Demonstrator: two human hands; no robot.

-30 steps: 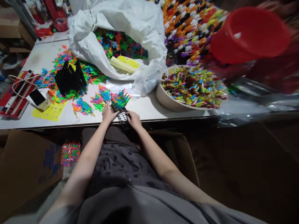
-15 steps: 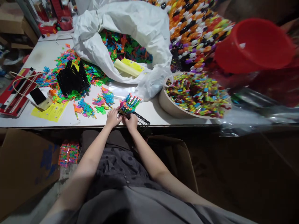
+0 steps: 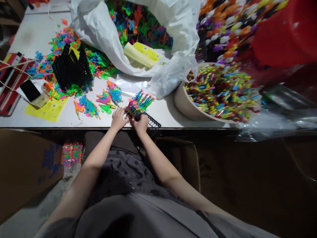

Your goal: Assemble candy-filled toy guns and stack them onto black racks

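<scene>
At the table's front edge, a black plastic grid rack [image 3: 154,123] lies partly over the edge. Its left part carries a cluster of small colourful plastic toys [image 3: 140,101], standing upright and leaning right. My left hand [image 3: 119,119] is closed on the rack's left end. Closed too, my right hand [image 3: 140,124] grips the near side of the rack, just below the toys. Fingertips of both hands are partly hidden by the rack and toys. Left of my hands lie small piles of similar toys [image 3: 89,107], some with striped sticks.
Behind, a white sack [image 3: 99,36] holds many toys. A heap of toys bears a stack of black racks [image 3: 71,71]. To the right stands a round tub [image 3: 184,105] of small colourful pieces, beside a red bucket [image 3: 279,39]. A phone [image 3: 30,90] lies left.
The view has shifted closer to the table. Both hands remain at the rack, with only slight finger movement; the toys stay in it.
</scene>
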